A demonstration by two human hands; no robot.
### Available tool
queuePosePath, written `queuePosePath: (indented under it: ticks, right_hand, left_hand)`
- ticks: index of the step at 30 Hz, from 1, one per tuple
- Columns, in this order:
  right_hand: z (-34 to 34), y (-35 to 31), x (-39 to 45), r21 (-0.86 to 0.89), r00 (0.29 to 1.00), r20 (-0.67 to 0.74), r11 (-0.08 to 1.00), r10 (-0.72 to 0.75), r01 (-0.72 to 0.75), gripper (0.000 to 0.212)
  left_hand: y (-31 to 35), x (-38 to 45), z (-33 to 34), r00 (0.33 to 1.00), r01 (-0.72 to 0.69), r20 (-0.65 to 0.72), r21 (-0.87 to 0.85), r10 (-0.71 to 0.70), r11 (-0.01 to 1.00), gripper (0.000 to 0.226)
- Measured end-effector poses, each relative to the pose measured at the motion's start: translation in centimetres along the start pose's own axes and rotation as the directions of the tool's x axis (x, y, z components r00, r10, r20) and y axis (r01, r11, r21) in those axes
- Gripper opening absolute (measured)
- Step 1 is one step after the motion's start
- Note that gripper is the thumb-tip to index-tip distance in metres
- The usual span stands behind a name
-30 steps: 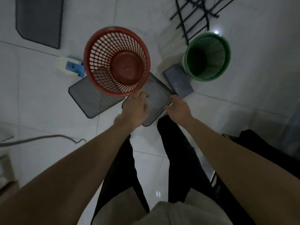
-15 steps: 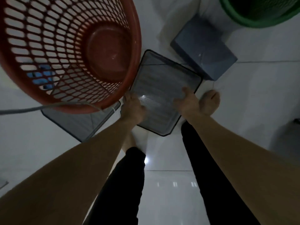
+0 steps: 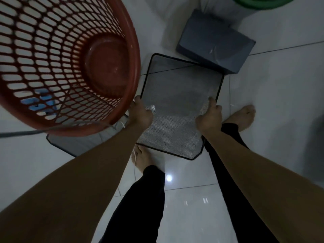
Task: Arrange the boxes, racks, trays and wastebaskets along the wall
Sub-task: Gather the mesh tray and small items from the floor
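Fingers of left hand (image 3: 140, 114) and right hand (image 3: 209, 118) both gripping mesh tray (image 3: 177, 111) beside red wastebasket (image 3: 70, 55).

Dim room with a glossy pale tiled floor (image 3: 273, 106), dark grout lines, and a small light reflection (image 3: 169, 178).

Grey cable (image 3: 21, 133) across white tiled floor (image 3: 280, 88), bare feet (image 3: 242, 116).
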State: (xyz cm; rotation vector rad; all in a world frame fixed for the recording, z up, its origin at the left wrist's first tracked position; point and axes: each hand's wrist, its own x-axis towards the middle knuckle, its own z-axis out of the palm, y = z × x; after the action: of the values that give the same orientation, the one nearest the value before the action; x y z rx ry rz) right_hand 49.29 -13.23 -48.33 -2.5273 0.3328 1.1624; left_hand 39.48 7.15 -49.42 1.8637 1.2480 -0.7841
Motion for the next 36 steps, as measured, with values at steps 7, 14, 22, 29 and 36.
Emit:
queuePosePath:
  ticks: [7, 14, 22, 29, 36]
  right_hand:
    - [-7.8, 1.1, -4.4, -0.161, 0.988, -0.148, 0.984, 0.054, -0.078, 0.085]
    - [-13.6, -1.0, -17.1, 0.055, 0.980, -0.193, 0.996, -0.054, 0.066, 0.059]
    - [-18.8, -2.4, -29.4, 0.157, 0.938, -0.319, 0.968, -0.136, 0.194, 0.078]
    - [-23.4, -5.2, -41.0, 0.192, 0.891, -0.297, 0.892, -0.345, 0.409, 0.071]
    - [-24.5, -9.7, -50.3, 0.089, 0.748, -0.185, 0.747, -0.637, 0.658, 0.074]
  left_hand:
    - [2.9, -9.4, -4.9, 0.995, -0.093, 0.026, -0.033, 0.094, 0.995, 0.050]
    - [4.5, -19.7, -10.7, 0.984, -0.160, 0.060, -0.099, 0.167, 0.982, 0.053]
    - [4.6, -30.4, -17.4, 0.966, -0.259, -0.079, -0.228, 0.248, 0.939, 0.052]
    - [1.8, -41.6, -24.7, 0.903, -0.367, -0.340, -0.291, 0.263, 0.884, 0.045]
    - [-4.4, -52.5, -30.9, 0.797, -0.296, -0.602, -0.318, 0.049, 0.901, 0.038]
